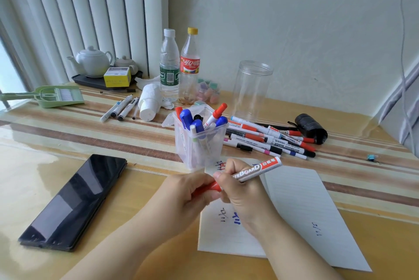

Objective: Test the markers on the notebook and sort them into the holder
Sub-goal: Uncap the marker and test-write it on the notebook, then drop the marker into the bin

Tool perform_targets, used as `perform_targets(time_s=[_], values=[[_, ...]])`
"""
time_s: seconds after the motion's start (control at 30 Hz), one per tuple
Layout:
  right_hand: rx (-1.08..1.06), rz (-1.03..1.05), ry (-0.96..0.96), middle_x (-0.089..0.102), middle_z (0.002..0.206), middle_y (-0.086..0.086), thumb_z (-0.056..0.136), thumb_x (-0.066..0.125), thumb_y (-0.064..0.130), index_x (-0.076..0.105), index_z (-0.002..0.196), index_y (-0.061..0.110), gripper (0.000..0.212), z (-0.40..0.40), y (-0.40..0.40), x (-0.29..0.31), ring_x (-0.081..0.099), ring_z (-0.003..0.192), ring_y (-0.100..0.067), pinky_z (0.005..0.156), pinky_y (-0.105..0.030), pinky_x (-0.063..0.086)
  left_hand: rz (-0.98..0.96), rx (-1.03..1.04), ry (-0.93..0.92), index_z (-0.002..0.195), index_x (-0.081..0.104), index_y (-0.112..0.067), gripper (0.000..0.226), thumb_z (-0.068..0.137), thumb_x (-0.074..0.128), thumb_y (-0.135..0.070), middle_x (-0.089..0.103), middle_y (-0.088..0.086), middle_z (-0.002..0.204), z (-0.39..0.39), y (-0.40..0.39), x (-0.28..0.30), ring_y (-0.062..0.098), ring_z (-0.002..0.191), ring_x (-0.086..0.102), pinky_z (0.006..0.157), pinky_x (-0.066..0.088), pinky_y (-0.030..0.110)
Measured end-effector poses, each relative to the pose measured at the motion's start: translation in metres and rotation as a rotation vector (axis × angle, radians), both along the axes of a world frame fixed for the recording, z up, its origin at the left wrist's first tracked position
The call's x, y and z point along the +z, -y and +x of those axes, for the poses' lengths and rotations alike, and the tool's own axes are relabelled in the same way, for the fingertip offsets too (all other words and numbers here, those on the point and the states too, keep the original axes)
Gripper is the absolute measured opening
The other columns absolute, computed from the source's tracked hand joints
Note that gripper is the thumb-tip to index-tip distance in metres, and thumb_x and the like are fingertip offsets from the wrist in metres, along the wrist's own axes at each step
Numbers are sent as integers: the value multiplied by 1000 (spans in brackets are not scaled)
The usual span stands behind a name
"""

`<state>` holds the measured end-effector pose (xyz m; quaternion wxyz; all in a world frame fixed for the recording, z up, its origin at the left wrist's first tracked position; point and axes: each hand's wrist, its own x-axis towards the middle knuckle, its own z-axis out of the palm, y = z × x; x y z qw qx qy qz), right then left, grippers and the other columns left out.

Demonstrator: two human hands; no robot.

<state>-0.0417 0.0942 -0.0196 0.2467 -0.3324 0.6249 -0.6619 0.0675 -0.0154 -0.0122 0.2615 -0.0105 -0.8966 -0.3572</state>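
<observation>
Above the open notebook point(294, 207), the right hand point(244, 198) grips the barrel of a red whiteboard marker point(256, 169); the left hand point(190, 193) pinches its red cap point(209, 187). The clear holder point(199, 143), with capped markers inside, stands just behind; loose markers point(267, 141) lie to its right.

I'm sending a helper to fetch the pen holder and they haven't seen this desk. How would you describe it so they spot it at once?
Find the open notebook at the striped desk's near edge, under the person's hands. Just beyond its far left corner stands the holder, a small clear plastic tub with a flip lid. Unlike the taller empty clear jar behind it, it is squarish and stuffed with red- and blue-capped markers.
</observation>
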Motion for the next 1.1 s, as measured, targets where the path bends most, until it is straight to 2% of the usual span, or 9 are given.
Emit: perform_targets(time_s=[0.23,0.33,0.53,0.63,0.73,0.8,0.9,0.97,1.1], values=[[159,-205,-45,35,47,4,67,60,34,37,52,23,30,53,32,42,33,45,-9,46,-20,32,-135,198,-48,77,62,-21,15,85,56,-32,46,-23,57,64,9,47,0,51,43,49,30,5],[287,-212,-44,34,49,4,66,61,37,37,55,23,30,96,60,54,33,47,-11,46,-22,32,-119,351,-50,72,60,-25,13,83,57,-32,46,-23,51,117,19,56,-1,48,42,47,29,4],[611,-58,-51,41,44,11,75,73,37,44,59,22,36,212,127,45,38,42,-5,48,-19,33,-45,754,24,66,48,-38,14,75,54,-46,56,-19,62,250,51,34,5,59,50,53,37,15],[866,8,-10,50,46,13,75,69,37,58,66,19,23,280,153,37,45,46,-2,54,-13,36,9,957,-13,85,54,-35,10,79,60,-41,59,-16,69,323,62,7,6,58,53,55,42,18],[1016,180,-32,60,60,12,86,66,26,61,82,17,11,340,174,15,54,58,-2,60,-16,45,192,1204,-74,86,57,-32,10,79,63,-31,60,-10,66,394,63,-29,5,57,51,59,43,20],[1076,372,-147,64,78,8,88,64,31,60,99,17,18,374,182,-9,59,68,-5,70,-24,50,313,1371,-99,82,56,-30,10,75,62,-32,60,-8,65,439,58,-57,6,60,54,62,43,22],[1177,581,-249,64,89,7,91,58,34,57,105,21,19,409,186,-46,60,71,-5,76,-26,49,360,1605,19,76,55,-31,14,78,68,-25,62,-11,70,495,42,-97,0,69,58,65,44,20],[1191,635,-261,63,85,8,92,56,32,57,94,25,7,422,185,-67,58,66,-3,71,-22,48,389,1681,75,77,56,-28,19,79,68,-14,63,-9,74,520,33,-120,-1,73,58,64,41,8],[1171,700,-246,64,85,3,92,57,29,58,102,18,15,432,184,-99,56,63,-4,54,-14,44,537,1731,196,86,58,-21,14,79,68,-15,65,-1,83,538,35,-163,20,83,63,73,44,27]])
